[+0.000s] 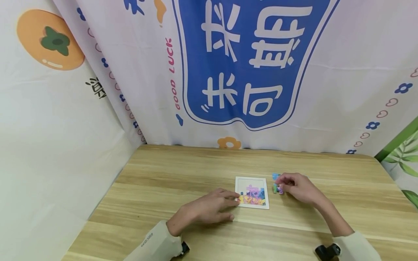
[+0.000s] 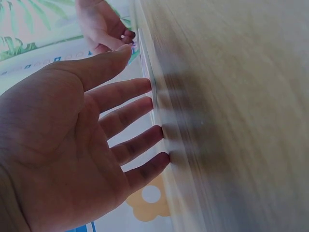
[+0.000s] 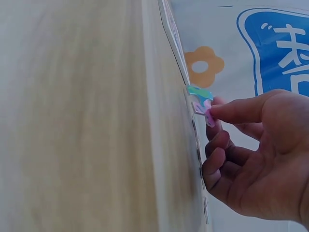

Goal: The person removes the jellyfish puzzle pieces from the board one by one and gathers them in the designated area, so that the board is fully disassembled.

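Observation:
A small jigsaw puzzle in a white frame (image 1: 252,181) lies on the table, its lower part filled with yellow, pink and blue pieces. My left hand (image 1: 213,206) rests at the frame's left edge with fingers extended. In the left wrist view, the left hand's fingertips (image 2: 161,157) touch down with the fingers spread. To the right of the frame, my right hand (image 1: 298,186) pinches a puzzle piece (image 3: 203,104) coloured green, blue and pink between thumb and fingers. The piece is tilted up near the tabletop in the right wrist view.
A blue puzzle piece (image 1: 275,176) lies beyond the right hand, and other pieces there are partly hidden by it. The wooden table (image 1: 183,166) ends at a printed cloth backdrop (image 1: 156,90) at the back and a white cloth on the left.

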### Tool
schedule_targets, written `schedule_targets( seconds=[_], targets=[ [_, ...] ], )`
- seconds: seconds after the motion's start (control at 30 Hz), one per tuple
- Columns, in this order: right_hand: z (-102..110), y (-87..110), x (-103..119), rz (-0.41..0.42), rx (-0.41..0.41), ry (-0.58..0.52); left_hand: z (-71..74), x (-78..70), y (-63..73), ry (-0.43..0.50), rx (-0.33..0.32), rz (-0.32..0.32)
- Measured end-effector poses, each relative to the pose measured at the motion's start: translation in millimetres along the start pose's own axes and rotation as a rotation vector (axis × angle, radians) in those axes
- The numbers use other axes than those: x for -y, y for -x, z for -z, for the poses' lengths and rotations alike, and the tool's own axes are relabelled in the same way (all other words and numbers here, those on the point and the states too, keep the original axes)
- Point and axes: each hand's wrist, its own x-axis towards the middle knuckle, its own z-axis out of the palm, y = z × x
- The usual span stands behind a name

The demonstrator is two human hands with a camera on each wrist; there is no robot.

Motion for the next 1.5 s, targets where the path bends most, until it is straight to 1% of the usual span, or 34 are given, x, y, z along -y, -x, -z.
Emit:
schedule_targets(
  seconds=[0.1,0.33,0.5,0.67,0.93,1.23,1.33,1.5],
  targets=[
    [1,0.2,-2,-0.005,-0.006,0.022,-0.6,0.3,-0.1,0.003,0.000,0.001],
    [3,-3.3,-2,0.023,0.002,0.066,0.3,0.3,1.0,0.009,0.000,-0.002],
    [2,-7.0,-2,0.025,-0.007,0.112,0.4,-0.1,0.4,0.006,0.000,-0.005],
    [4,-7.3,-1,0.036,0.001,0.141,0.8,-0.7,-0.5,-0.001,0.002,-0.004],
    [4,-7.6,0,0.043,0.015,0.150,0.4,-1.0,-0.2,0.003,0.001,0.000],
    [4,-10.2,0,0.019,0.001,0.156,0.5,-0.4,0.3,0.003,0.003,-0.005],
    [5,-10.0,1,0.021,0.004,0.156,0.9,-0.8,0.5,0.007,0.002,-0.003],
    [6,-9.6,5,0.026,-0.015,0.148,1.5,-1.2,0.3,0.015,0.007,0.005]
  ],
)
